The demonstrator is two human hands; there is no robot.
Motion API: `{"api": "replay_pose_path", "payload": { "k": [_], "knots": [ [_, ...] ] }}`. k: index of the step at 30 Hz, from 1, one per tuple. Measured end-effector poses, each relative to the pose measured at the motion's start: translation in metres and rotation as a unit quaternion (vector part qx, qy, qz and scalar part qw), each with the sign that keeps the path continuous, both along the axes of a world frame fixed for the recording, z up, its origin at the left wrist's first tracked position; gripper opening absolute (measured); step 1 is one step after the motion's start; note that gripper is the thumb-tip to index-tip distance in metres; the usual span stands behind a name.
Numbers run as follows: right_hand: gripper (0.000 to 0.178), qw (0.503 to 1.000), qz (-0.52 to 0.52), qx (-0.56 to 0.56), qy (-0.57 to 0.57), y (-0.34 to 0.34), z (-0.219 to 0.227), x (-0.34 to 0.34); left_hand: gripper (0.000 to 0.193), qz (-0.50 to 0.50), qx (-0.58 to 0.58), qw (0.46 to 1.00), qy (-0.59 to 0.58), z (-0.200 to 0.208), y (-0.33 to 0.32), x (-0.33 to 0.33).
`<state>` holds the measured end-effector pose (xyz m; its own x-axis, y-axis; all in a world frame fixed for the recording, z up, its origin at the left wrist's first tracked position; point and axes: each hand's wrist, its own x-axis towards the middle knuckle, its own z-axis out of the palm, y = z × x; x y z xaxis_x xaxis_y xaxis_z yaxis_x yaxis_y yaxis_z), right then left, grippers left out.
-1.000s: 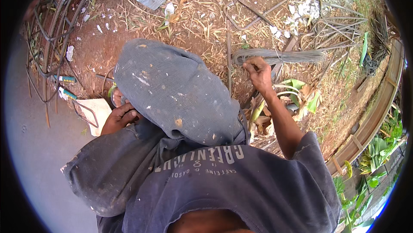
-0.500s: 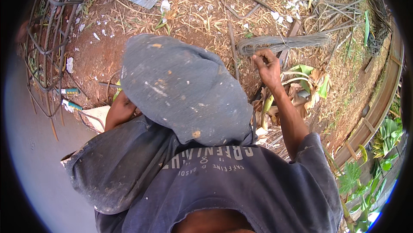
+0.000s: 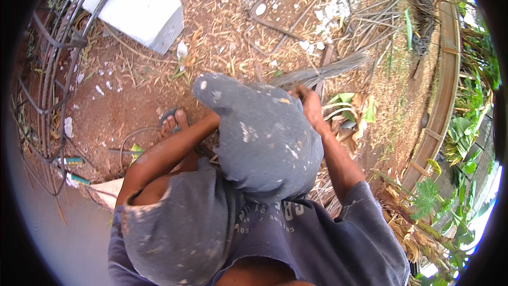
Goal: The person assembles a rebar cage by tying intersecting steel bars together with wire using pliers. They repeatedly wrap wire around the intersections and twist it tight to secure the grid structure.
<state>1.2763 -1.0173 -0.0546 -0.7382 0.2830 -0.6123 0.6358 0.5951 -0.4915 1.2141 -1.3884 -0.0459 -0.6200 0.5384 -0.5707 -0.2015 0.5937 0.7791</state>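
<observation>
A bundle of thin grey wire point(image 3: 345, 66) lies on the ground just beyond my raised knee point(image 3: 264, 138) in dirty dark trousers. At the knee's right edge, next to the near end of the bundle, is my right hand point(image 3: 308, 102). Its fingers are curled closed and partly covered by the knee, so what they hold cannot be made out. My left forearm point(image 3: 177, 140) reaches forward and to the right behind the same knee, which hides my left hand completely.
A tied steel rebar cage point(image 3: 58, 58) stands at the left beside a white block point(image 3: 140, 14). Bent rods point(image 3: 283, 29) lie ahead among white chips. Dry leaves point(image 3: 352, 132) are right of my arm; a wooden border point(image 3: 436, 111) curves along the right. My sandalled foot point(image 3: 172, 122) shows at left.
My left arm has swung forward and right, its hand passing out of sight behind the knee. My right hand has drawn in against the knee. The knee and the whole view have shifted.
</observation>
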Motion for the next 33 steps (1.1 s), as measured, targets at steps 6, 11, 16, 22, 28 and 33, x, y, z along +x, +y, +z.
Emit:
{"api": "replay_pose_path", "payload": {
  "k": [6,11,16,22,28,33],
  "knots": [
    [0.022,0.998,-0.035,-0.046,-0.023,0.006,-0.008,-0.004,0.031,-0.013,0.035,0.999,-0.027,-0.020,0.025,-0.008],
    [0.016,0.981,0.114,-0.135,-0.075,-0.003,0.028,-0.056,0.032,-0.020,0.065,0.997,-0.028,-0.034,0.043,-0.015],
    [0.013,0.888,0.292,-0.351,-0.045,-0.055,0.074,-0.153,0.034,-0.028,0.068,0.997,-0.029,-0.027,0.062,-0.022],
    [0.018,0.927,0.259,-0.270,-0.015,-0.071,0.146,-0.171,0.035,-0.035,0.072,0.996,-0.026,-0.025,0.075,-0.030],
    [0.011,0.848,0.388,-0.355,0.058,-0.130,0.172,-0.184,0.037,-0.050,0.074,0.996,-0.020,-0.021,0.093,-0.033],
    [0.007,0.846,0.500,-0.084,0.164,-0.112,0.262,-0.197,0.038,-0.053,0.081,0.995,-0.027,-0.014,0.097,-0.033]
  ]
}}
